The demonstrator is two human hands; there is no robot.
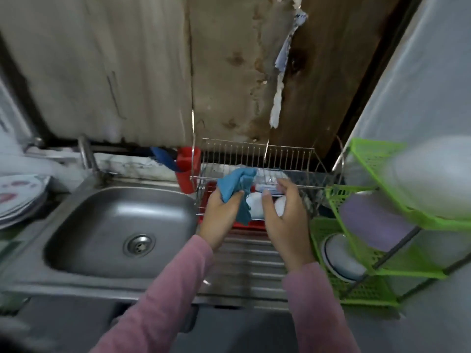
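Note:
My left hand point(221, 217) grips a blue cloth point(235, 187), which bunches above my fingers and hangs down beside them. My right hand point(283, 212) holds a clear glass-like item point(267, 186) with a blue and red band, thumb and fingers curled round it. The cloth's upper end touches that item's left end. Both hands hover over a wire dish rack point(254, 151) that stands on a red tray point(244, 224). White dishes point(257, 203) lie in the rack under my hands. The picture is blurred.
A steel sink point(122, 225) with a drain lies to the left, its ribbed drainboard point(249, 263) under my wrists. A red cup point(187, 169) with a blue handle stands behind. Plates point(20, 197) stack far left. A green plastic shelf point(369, 250) holding bowls is at right.

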